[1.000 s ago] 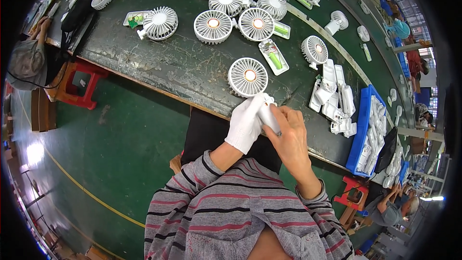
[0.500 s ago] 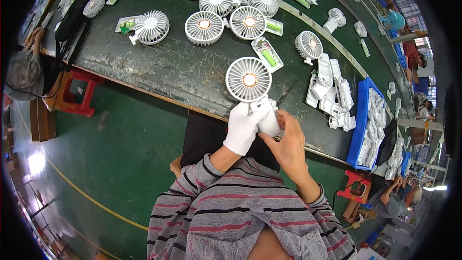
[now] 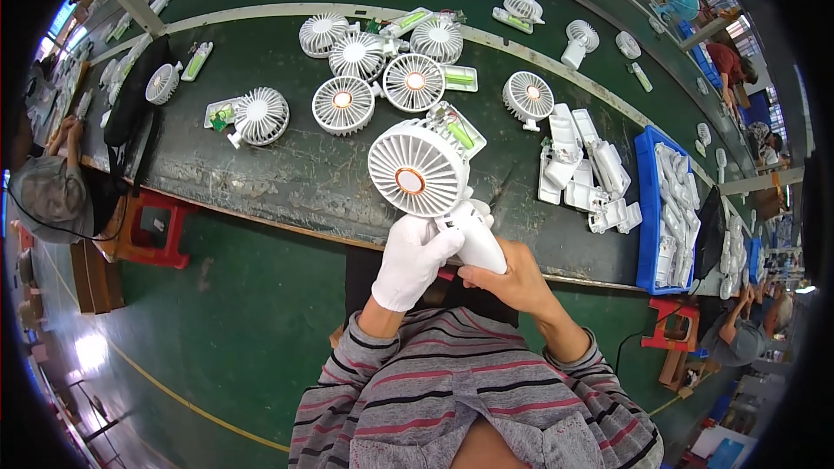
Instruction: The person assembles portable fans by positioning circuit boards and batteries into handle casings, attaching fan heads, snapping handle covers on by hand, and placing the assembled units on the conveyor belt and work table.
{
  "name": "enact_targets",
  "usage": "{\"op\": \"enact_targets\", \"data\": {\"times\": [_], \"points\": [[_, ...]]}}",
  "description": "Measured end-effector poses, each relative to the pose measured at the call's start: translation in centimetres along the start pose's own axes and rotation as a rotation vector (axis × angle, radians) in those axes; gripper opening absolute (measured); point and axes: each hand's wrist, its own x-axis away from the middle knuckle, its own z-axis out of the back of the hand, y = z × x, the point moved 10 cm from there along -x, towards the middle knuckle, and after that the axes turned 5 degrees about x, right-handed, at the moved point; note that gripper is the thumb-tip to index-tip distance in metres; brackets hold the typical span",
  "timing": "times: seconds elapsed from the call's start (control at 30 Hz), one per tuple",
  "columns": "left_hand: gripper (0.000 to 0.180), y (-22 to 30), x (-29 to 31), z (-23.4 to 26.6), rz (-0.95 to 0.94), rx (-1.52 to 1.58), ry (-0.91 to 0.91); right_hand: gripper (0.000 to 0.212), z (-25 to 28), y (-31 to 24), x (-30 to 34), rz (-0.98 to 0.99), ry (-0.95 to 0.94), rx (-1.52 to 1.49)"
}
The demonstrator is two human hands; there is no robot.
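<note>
A white handheld fan (image 3: 419, 169) is in front of me at the bench edge, its round slatted head tilted, with a copper-coloured ring at the centre. My left hand (image 3: 405, 262), in a white knit glove, is closed around its neck just below the head. My bare right hand (image 3: 519, 280) grips the lower end of the white handle (image 3: 475, 239), the thumb lying along it. Just behind the fan head lies an open handle half with a green cell (image 3: 460, 128), partly covered by the head.
Several white fans (image 3: 343, 104) lie on the dark bench (image 3: 287, 175) beyond my hands. To the right are loose white handle shells (image 3: 573, 161) and a blue crate (image 3: 647, 208) of white parts. Red stools (image 3: 161, 230) stand by the bench, and other people sit at both sides.
The view has shifted. The fan has tilted, its head leaning left and its handle slanting down to the right. My right hand has closed more firmly on the handle's lower end.
</note>
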Motion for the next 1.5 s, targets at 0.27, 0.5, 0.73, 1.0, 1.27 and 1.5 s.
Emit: {"op": "enact_targets", "data": {"times": [0.27,0.5,0.73,1.0,1.27,1.5], "points": [[0.054,-0.5,-1.5,0.3,-0.004,-0.191,0.022,0.031,0.9,0.3,-0.5,0.018,0.098,0.008],[0.044,0.9,-3.6,2.2,-0.179,-0.428,0.192,0.042,7.5,-3.7,-4.6,0.117,0.186,-0.175],[0.031,1.3,-3.3,6.0,-0.189,-0.588,0.372,0.050,19.8,-7.5,-19.1,0.384,0.515,0.390],[0.032,1.0,-5.1,5.7,-0.117,-0.640,0.306,0.052,27.1,-4.2,-34.1,0.236,0.727,0.678],[0.032,1.8,-7.0,6.1,-0.063,-0.501,0.388,0.043,32.2,-4.2,-37.8,0.291,0.869,1.185],[0.029,1.5,-7.9,5.9,0.015,-0.504,0.371,0.076,43.4,4.6,-35.7,-0.599,0.786,0.865]]}}
